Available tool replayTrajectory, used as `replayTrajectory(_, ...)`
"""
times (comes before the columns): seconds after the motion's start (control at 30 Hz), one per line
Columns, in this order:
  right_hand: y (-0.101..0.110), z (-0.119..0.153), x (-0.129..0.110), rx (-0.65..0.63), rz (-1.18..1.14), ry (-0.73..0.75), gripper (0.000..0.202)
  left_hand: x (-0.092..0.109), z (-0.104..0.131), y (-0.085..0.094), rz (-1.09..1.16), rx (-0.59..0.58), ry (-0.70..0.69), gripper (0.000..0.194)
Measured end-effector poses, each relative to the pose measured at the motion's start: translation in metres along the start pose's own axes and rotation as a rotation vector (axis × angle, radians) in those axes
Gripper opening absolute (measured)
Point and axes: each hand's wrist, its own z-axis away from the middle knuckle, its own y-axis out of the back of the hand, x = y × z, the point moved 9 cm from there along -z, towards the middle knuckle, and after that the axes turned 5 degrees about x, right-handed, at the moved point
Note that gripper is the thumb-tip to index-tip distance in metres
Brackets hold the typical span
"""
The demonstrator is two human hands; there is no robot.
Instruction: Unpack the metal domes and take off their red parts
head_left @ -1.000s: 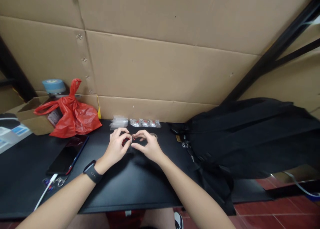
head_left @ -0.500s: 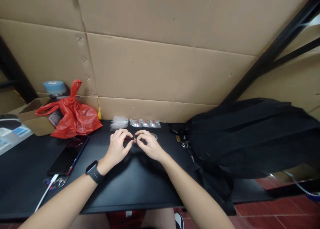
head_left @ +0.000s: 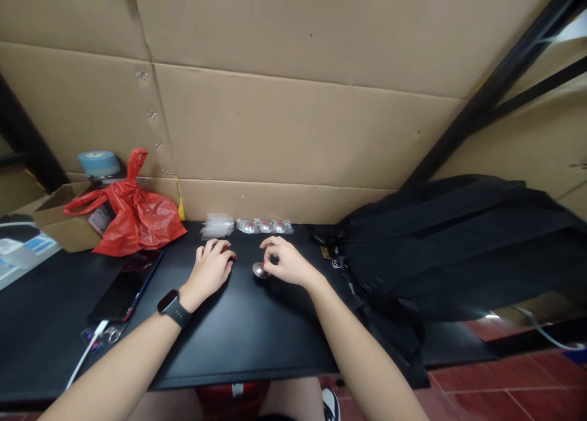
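Observation:
In the head view my right hand (head_left: 288,262) pinches a shiny, round metal disc (head_left: 260,270) at its edge, just above the black table. A touch of red shows where the fingertips meet it. To the left, my left hand (head_left: 211,268) is low over the table with curled fingers around a small red object (head_left: 234,257). Most of that red object is hidden by the fingers, so its kind is unclear. Behind the hands lie several silver discs in clear wrappers (head_left: 265,226), with red at their middles, beside a pile of clear plastic sleeves (head_left: 217,226).
A phone (head_left: 126,286) on a white cable lies left of my left forearm. Farther left are a red plastic bag (head_left: 137,219), an open cardboard box (head_left: 68,225) and a blue-lidded jar (head_left: 98,162). A black backpack (head_left: 458,249) covers the right side. Cardboard (head_left: 275,121) walls the back.
My hands, which met around the upright disc, have moved apart. The right hand now has the disc, tilted flatter and lower; the left has shifted left onto the small red object.

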Motion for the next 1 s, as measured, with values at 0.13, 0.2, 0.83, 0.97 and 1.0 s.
replayTrajectory(0.13,0.001,0.001,0.015,-0.046,0.034,0.001,0.006,-0.001,-0.001,-0.004,0.030,-0.007,0.011,0.012)
replayTrajectory(0.2,0.007,0.001,0.030,0.007,0.087,-0.041,0.009,0.000,-0.001,-0.006,0.044,-0.016,0.007,0.012)
replayTrajectory(0.83,0.012,0.003,0.066,0.086,0.099,-0.195,0.015,0.008,-0.006,0.022,0.602,0.122,0.096,0.011)
replayTrajectory(0.97,0.025,-0.002,0.029,0.211,-0.027,-0.038,0.022,0.009,-0.005,0.023,0.620,0.139,0.113,0.011)
replayTrajectory(1.0,0.025,-0.003,0.018,0.229,-0.084,0.002,0.025,0.008,-0.005,0.024,0.615,0.148,0.122,0.011)
